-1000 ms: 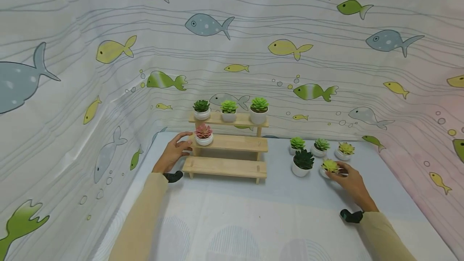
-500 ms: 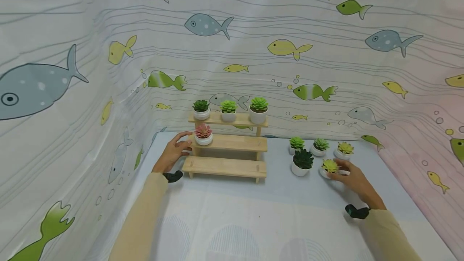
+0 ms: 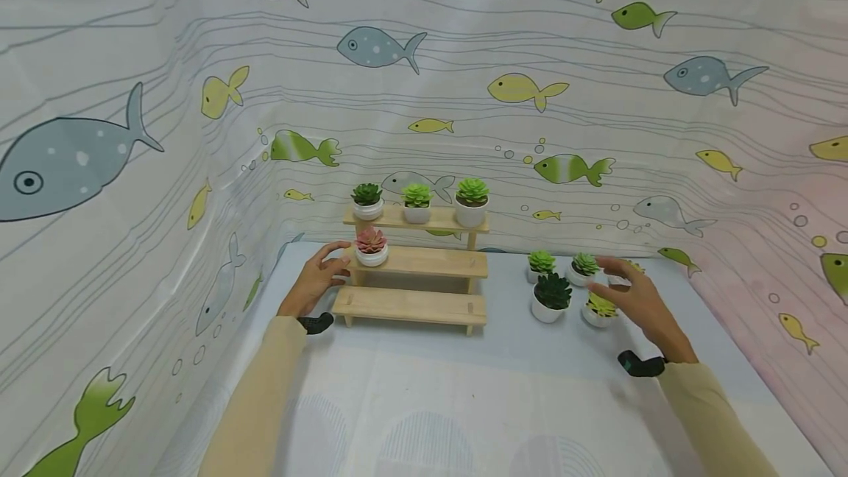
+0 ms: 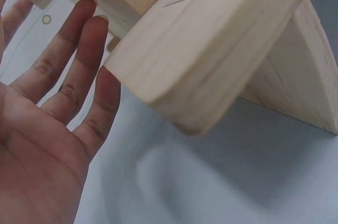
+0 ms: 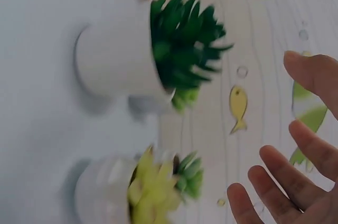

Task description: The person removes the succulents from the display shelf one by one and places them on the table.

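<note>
At the left end of a three-step wooden stand (image 3: 411, 303), my left hand (image 3: 314, 284) has its fingers loosely bent. In the left wrist view its fingertips (image 4: 108, 78) come right up to a step's corner. My right hand (image 3: 639, 304) hovers above a yellow succulent (image 3: 599, 315) in a white pot, fingers spread and holding nothing. The right wrist view shows that hand (image 5: 296, 187) raised over the pots, beside a dark green succulent (image 5: 185, 49). Past the fingers stands a small green succulent (image 3: 584, 271); another yellow one (image 3: 634, 266) is mostly hidden by the hand.
A bright green potted succulent (image 3: 542, 263) stands behind the dark green one. Three green succulents line the stand's top step, including a large one (image 3: 472, 205). A pink succulent (image 3: 371, 245) occupies the middle step's left end. Fish-patterned cloth (image 3: 464, 153) rises behind the table.
My right hand has let go of the yellow succulent's pot and lifted up and back, toward the pots behind. The yellow pot stays on the table. My left hand has kept its place.
</note>
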{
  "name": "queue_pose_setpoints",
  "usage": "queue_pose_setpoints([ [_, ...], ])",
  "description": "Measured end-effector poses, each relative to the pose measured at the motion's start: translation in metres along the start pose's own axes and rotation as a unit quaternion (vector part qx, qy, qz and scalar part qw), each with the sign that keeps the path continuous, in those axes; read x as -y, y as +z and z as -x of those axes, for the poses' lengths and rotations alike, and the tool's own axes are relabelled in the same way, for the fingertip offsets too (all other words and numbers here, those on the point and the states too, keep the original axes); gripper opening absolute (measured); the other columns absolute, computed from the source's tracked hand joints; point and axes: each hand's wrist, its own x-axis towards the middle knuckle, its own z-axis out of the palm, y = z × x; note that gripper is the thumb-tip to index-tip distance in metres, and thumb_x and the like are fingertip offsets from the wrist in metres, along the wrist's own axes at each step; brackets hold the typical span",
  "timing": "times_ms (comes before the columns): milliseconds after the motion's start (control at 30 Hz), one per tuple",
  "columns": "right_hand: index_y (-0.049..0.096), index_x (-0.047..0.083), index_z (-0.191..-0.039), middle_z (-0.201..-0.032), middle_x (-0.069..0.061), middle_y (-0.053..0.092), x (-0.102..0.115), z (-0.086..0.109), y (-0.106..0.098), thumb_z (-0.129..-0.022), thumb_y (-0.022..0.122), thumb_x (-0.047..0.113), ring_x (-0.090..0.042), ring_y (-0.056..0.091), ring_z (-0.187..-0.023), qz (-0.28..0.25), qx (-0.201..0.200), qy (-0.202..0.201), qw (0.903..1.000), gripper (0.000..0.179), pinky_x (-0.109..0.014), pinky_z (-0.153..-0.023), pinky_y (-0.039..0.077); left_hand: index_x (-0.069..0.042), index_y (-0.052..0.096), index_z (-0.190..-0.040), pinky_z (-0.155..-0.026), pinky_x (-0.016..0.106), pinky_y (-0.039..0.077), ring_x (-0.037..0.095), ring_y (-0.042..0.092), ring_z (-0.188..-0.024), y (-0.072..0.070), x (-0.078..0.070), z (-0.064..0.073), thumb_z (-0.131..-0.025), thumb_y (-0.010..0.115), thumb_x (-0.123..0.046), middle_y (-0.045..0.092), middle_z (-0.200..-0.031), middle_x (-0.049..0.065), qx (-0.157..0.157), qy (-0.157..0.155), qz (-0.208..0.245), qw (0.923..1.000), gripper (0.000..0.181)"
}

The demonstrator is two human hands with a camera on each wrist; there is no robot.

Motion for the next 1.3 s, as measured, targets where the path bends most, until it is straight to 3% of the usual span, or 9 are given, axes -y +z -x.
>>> queue_pose_setpoints([
  [233, 0.043, 0.008, -0.154, -0.151, -0.02, 0.046, 0.034, -0.013, 0.016, -0.096, 0.073, 0.044, -0.044, 0.045, -0.136, -0.023, -0.014, -0.056, 0.998, 0.076, -0.058, -0.106, 0.044, -0.027, 0.052, -0.148, -0.086, 0.038, 0.056, 0.027, 0.066, -0.104, -0.001, 0.001, -0.001, -0.099, 0.069, -0.043, 0.07, -0.108, 0.008, -0.001, 0.003, -0.002, 1.0, 0.053],
  [433, 0.046, 0.014, -0.153, -0.146, -0.013, 0.053, 0.051, -0.024, 0.031, -0.097, 0.072, 0.044, -0.034, 0.052, -0.13, -0.034, -0.014, -0.089, 0.9954, 0.068, -0.036, -0.099, 0.052, -0.028, 0.054, -0.145, -0.087, 0.04, 0.056, 0.028, 0.066, -0.104, 0.0, 0.003, -0.002, -0.098, 0.071, -0.044, 0.069, -0.108, 0.009, -0.006, -0.004, 0.004, 1.0, 0.052],
  [567, 0.046, 0.011, -0.152, -0.144, -0.013, 0.054, 0.064, -0.031, 0.043, -0.099, 0.072, 0.036, -0.035, 0.052, -0.129, -0.064, -0.013, -0.115, 0.9912, 0.064, -0.027, -0.097, 0.05, -0.027, 0.052, -0.147, -0.093, 0.047, 0.054, 0.03, 0.065, -0.107, 0.0, 0.001, -0.002, -0.099, 0.069, -0.042, 0.069, -0.108, 0.008, -0.004, -0.009, 0.005, 0.9999, 0.053],
  [733, 0.049, 0.01, -0.15, -0.141, -0.012, 0.056, 0.082, -0.039, 0.06, -0.098, 0.074, 0.034, -0.034, 0.053, -0.13, -0.075, -0.01, -0.134, 0.9882, 0.063, -0.037, -0.104, 0.048, -0.022, 0.049, -0.151, -0.099, 0.056, 0.049, 0.039, 0.06, -0.113, 0.001, -0.006, 0.0, -0.102, 0.067, -0.034, 0.068, -0.107, 0.008, 0.006, -0.02, 0.02, 0.9996, 0.053],
  [900, 0.053, 0.013, -0.146, -0.14, -0.013, 0.057, 0.102, -0.047, 0.078, -0.096, 0.077, 0.032, -0.033, 0.054, -0.128, -0.086, 0.009, -0.154, 0.9842, 0.059, -0.051, -0.105, 0.046, -0.017, 0.048, -0.151, -0.097, 0.053, 0.051, 0.041, 0.06, -0.113, 0.003, -0.023, 0.009, -0.103, 0.067, -0.029, 0.068, -0.106, 0.008, 0.013, -0.027, 0.016, 0.9994, 0.053],
  [1133, 0.054, 0.011, -0.145, -0.138, -0.015, 0.057, 0.126, -0.059, 0.107, -0.094, 0.079, 0.027, -0.032, 0.055, -0.126, -0.104, 0.052, -0.189, 0.975, 0.059, -0.057, -0.104, 0.046, -0.017, 0.05, -0.15, -0.099, 0.054, 0.05, 0.031, 0.065, -0.106, 0.005, -0.032, 0.014, -0.103, 0.067, -0.027, 0.068, -0.108, 0.009, 0.014, -0.031, 0.016, 0.9993, 0.051],
  [1300, 0.055, 0.012, -0.144, -0.137, -0.015, 0.058, 0.141, -0.065, 0.129, -0.094, 0.079, 0.031, -0.035, 0.056, -0.125, -0.106, 0.077, -0.199, 0.9713, 0.059, -0.056, -0.103, 0.047, -0.017, 0.049, -0.15, -0.099, 0.055, 0.05, 0.037, 0.063, -0.11, 0.004, -0.03, 0.013, -0.103, 0.066, -0.026, 0.069, -0.107, 0.009, 0.016, -0.03, 0.023, 0.9992, 0.051],
])
